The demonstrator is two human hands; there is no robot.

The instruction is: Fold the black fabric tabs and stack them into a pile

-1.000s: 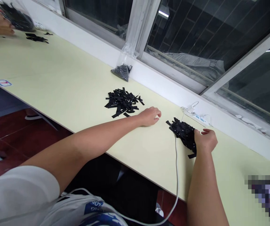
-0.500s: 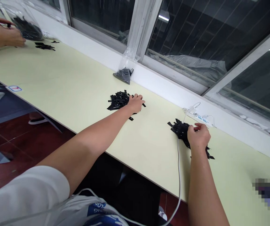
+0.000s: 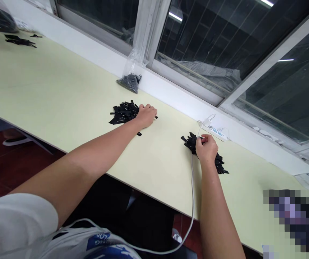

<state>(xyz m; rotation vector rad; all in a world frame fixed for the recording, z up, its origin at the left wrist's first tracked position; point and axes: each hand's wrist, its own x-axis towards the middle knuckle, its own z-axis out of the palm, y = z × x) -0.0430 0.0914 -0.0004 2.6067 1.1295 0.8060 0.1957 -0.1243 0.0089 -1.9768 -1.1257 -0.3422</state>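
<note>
"Pale table [image 3: 70, 93] under dark windows [image 3: 197, 46]. What lies where?"

"One heap of black strips [image 3: 123, 112] spreads mostly leftward from the left hand [image 3: 147, 116], which covers its right end."

"And the other heap [image 3: 190, 144]?"

"Longer, stretched roughly along the table; the right hand [image 3: 207, 148] is nearer and crosses its middle, both ends showing."

"Fingers?"

"Curled on both hands. Whether either grips anything, I can't tell."
</note>
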